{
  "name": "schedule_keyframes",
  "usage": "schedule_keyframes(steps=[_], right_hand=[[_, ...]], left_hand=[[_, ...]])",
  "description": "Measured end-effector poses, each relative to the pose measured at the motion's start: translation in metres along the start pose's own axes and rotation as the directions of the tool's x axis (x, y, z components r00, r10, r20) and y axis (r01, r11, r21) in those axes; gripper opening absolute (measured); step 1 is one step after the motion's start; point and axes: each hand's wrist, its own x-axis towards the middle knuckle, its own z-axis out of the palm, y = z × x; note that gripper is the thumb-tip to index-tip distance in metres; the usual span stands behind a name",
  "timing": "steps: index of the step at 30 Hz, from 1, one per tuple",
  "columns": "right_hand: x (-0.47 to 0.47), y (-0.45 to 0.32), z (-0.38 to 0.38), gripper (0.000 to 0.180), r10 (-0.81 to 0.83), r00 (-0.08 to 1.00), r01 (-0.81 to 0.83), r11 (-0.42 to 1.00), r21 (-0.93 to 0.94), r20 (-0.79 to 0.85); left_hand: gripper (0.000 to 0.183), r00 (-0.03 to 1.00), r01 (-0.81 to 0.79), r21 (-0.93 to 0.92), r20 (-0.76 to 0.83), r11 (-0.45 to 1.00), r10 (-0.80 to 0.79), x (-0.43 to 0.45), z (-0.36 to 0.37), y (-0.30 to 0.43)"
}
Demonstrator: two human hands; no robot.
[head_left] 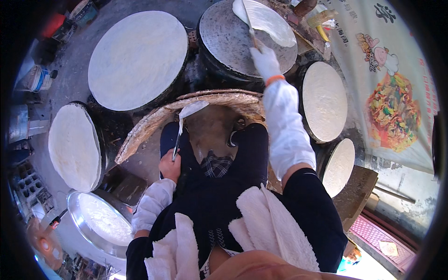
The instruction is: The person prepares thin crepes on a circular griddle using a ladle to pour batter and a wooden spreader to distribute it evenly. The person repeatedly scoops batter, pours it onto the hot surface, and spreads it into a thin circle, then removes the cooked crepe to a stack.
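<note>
My right hand (266, 62), in a white glove, grips the handle of a long thin spreader (249, 22). Its blade lies across wet white batter (271, 22), which covers the far right part of a round griddle (224, 38); the grey plate is bare elsewhere. My left hand (170, 167), ungloved, rests by my left thigh and holds a ladle (194, 108) by its handle. White batter coats the ladle's bowl and upper handle. The bowl hangs just inside a curved, crusted rim (154, 120) between my knees and the griddles.
Pale sheets cover the griddles at upper left (138, 59), left (75, 147), right (324, 101) and lower right (338, 168). A metal basin (75, 213) of white batter stands at lower left. Right of the far griddle, a board (311, 36) carries bottles. A printed banner (395, 70) hangs at right.
</note>
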Motion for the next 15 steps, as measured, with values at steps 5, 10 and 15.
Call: schedule_keyframes(steps=[5,10,15], right_hand=[[0.001,0.084,-0.071,0.045,0.162,0.963,-0.192,0.973,-0.131,-0.215],[0.058,0.077,-0.092,0.049,0.212,0.950,-0.198,0.977,-0.085,0.228],[0.053,0.074,-0.043,0.049,-0.134,0.969,0.171,0.970,-0.173,0.206]], left_hand=[[0.023,0.998,0.045,-0.007,0.038,0.999,-0.044,0.003,0.000,0.010],[0.022,0.999,0.039,0.000,0.036,0.999,-0.039,0.004,0.001,0.015],[0.022,0.999,0.036,0.015,0.030,0.999,-0.036,0.004,0.002,0.016]])
